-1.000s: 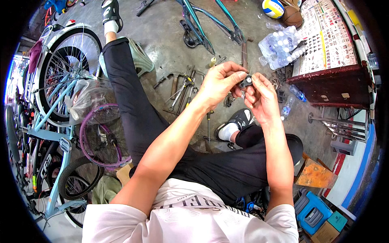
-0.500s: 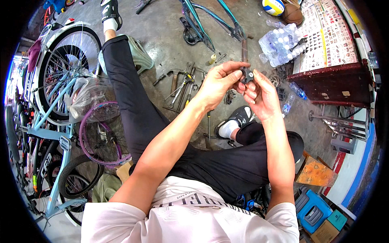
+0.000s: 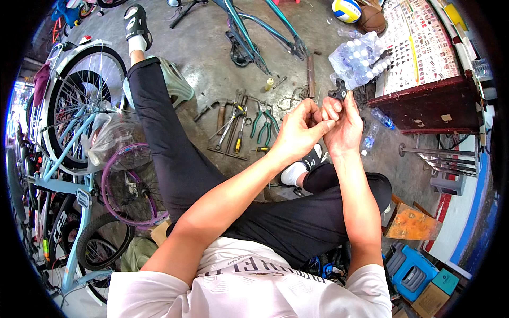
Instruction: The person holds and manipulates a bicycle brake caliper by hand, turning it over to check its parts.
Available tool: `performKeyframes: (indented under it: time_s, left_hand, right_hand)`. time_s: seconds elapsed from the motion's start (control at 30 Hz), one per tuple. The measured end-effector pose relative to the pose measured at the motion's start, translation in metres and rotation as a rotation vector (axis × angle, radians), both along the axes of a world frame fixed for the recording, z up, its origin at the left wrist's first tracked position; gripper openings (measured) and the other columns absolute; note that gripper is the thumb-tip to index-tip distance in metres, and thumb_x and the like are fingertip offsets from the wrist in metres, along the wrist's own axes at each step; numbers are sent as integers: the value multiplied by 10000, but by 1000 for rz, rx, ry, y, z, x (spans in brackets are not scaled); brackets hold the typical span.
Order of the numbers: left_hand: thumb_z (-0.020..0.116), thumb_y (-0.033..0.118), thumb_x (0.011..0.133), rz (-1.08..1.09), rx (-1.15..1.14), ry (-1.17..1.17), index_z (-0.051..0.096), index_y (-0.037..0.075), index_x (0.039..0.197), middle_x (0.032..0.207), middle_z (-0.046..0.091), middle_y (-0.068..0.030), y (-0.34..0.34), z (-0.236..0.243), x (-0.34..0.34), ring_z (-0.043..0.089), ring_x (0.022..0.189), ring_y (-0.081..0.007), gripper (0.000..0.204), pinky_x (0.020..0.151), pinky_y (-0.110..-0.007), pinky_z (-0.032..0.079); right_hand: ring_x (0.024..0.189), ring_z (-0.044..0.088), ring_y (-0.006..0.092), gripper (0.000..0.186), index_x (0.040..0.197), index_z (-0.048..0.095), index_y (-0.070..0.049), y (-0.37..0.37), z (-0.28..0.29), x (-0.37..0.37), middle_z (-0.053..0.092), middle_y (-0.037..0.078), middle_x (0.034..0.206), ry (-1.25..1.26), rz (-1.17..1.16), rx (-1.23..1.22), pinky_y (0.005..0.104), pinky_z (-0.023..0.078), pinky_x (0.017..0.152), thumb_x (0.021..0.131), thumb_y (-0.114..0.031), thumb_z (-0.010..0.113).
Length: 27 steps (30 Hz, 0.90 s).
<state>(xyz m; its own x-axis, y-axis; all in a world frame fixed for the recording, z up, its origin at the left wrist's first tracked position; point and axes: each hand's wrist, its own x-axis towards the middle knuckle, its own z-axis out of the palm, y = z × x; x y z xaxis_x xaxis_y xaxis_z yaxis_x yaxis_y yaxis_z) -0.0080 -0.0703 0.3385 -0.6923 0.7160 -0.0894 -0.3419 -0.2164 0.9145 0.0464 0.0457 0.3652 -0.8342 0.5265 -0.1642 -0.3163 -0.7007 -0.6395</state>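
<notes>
Between the thumb and fingers of my right hand [image 3: 343, 127] is a small black bicycle part [image 3: 338, 90] with a round pale centre, its exact kind unclear. It sticks up past the fingertips. My left hand [image 3: 305, 130] is closed right beside the right, thumb and fingers drawn together against the right hand's fingers; whatever it pinches is hidden. On the floor beyond lie a hammer [image 3: 310, 77] with a brown handle, green-handled pliers [image 3: 265, 126], a yellow-handled screwdriver [image 3: 239, 140] and several other metal tools.
A teal bicycle frame [image 3: 249, 29] lies ahead. To the left stand a light-blue bicycle [image 3: 59, 177], a purple wheel rim [image 3: 106, 185] and a pale plastic stool [image 3: 177, 82]. Wrapped water bottles [image 3: 356, 61] sit by a dark red cabinet [image 3: 424, 114]; a blue toolbox [image 3: 413, 273] is at lower right.
The black part, previously held between both hands, is now at the right hand's fingertips. My left hand has slid down off it. The view has shifted slightly, revealing the pliers.
</notes>
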Motion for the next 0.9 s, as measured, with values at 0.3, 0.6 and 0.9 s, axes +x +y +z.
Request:
performKeyframes:
  time_s: [0.3, 0.6, 0.9]
  left_hand:
    - [684, 150, 999, 126, 159, -208, 549, 35, 1116, 851, 619, -11, -12, 5, -22, 584, 682, -110, 213, 624, -269, 488]
    - [731, 80, 959, 188, 51, -68, 692, -19, 1014, 798, 687, -13, -10, 32, -26, 604, 653, -80, 120, 608, -242, 504]
    - [597, 263, 1065, 86, 241, -397, 676, -15, 1172, 867, 693, -40, -18, 16, -34, 623, 714, -103, 308, 674, -276, 521]
  right_hand:
    - [682, 451, 109, 198, 981, 520, -114, -6, 6, -1, 498, 2, 788, -13, 5, 51, 276, 369, 601, 1105, -265, 488]
    - [652, 512, 90, 174, 984, 510, -121, -23, 1, 3, 555, -5, 790, -115, 49, 311, 248, 374, 561, 1089, -256, 538]
    - [675, 539, 93, 189, 1010, 513, -103, -22, -1, -1, 584, 18, 814, -97, 51, 171, 240, 422, 582, 1096, -271, 520]
